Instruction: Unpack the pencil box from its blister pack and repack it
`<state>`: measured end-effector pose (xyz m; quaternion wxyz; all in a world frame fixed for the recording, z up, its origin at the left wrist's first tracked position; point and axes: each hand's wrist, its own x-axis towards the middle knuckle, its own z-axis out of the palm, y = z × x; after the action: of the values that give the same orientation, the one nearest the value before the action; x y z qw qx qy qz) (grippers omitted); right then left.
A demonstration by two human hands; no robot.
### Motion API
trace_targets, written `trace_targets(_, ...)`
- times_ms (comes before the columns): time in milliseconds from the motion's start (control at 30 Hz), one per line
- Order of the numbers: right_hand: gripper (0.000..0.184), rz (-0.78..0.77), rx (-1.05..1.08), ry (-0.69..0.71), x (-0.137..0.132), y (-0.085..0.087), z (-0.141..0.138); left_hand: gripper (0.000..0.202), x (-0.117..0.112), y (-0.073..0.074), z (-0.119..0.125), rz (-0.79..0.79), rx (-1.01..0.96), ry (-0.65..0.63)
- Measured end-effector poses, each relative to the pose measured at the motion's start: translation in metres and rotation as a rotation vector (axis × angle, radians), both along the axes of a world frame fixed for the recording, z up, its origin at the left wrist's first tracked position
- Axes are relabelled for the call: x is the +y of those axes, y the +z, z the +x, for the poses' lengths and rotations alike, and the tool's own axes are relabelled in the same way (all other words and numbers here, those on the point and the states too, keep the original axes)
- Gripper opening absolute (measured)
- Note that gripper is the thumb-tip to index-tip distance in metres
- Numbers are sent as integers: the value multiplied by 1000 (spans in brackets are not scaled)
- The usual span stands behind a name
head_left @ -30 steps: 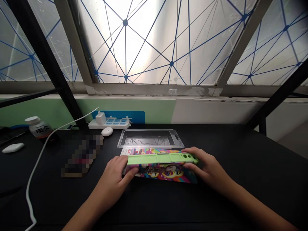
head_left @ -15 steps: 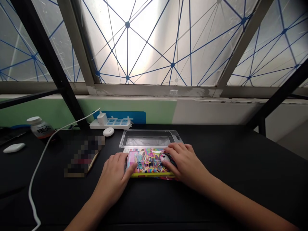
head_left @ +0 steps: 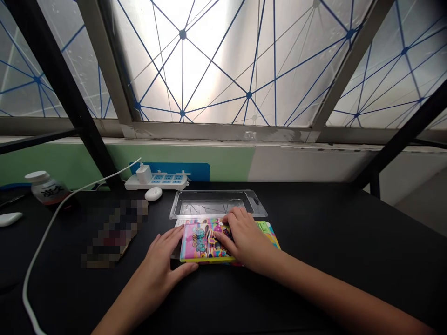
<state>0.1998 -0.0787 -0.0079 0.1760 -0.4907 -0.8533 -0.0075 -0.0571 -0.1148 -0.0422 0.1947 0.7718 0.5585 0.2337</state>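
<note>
A flat, brightly printed box (head_left: 204, 244) with cartoon pictures and a yellow front edge lies on the black table. Spread around its left end is my left hand (head_left: 165, 258), the fingers along the left side and the thumb near the front edge. My right hand (head_left: 246, 239) rests on top of the box, palm down with fingers extended, covering the middle of the print. Just behind the box lies a clear plastic package (head_left: 213, 204), a shallow see-through shell. Something white and flat shows between box and package; its kind is unclear.
A white power strip (head_left: 157, 181) with a plug stands against the wall, a round white object (head_left: 153, 194) before it. Left are a blurred-out item (head_left: 115, 232), a white cable (head_left: 45, 251) and a white-capped bottle (head_left: 47, 188). Black frame bars (head_left: 398, 135) slant down at both sides.
My right hand has slid left over the box from its right end to its middle, exposing the right end. My left thumb has come off the top to the front edge.
</note>
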Motion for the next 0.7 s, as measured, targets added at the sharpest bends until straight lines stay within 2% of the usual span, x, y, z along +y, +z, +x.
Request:
trace_targets(267, 29, 180, 107, 4, -5, 7, -1, 58, -1, 9, 2, 1, 15, -35)
trace_targets(400, 24, 343, 163, 126, -28, 19, 9, 48, -7, 9, -5, -80, -13, -42)
trace_targets(467, 18, 373, 140, 232, -46, 28, 18, 55, -12, 8, -11, -142, -23, -22)
trace_targets(533, 17, 318, 63, 350, -63, 39, 29, 72, -18, 9, -19, -178, -32, -26)
trace_targets(600, 21, 178, -56, 438, -75, 48, 44, 80, -21, 12, -25, -185, -55, -44)
trace_targets(700, 38, -67, -152, 432, -80, 48, 72, 57, -23, 17, -26, -175, -96, -19)
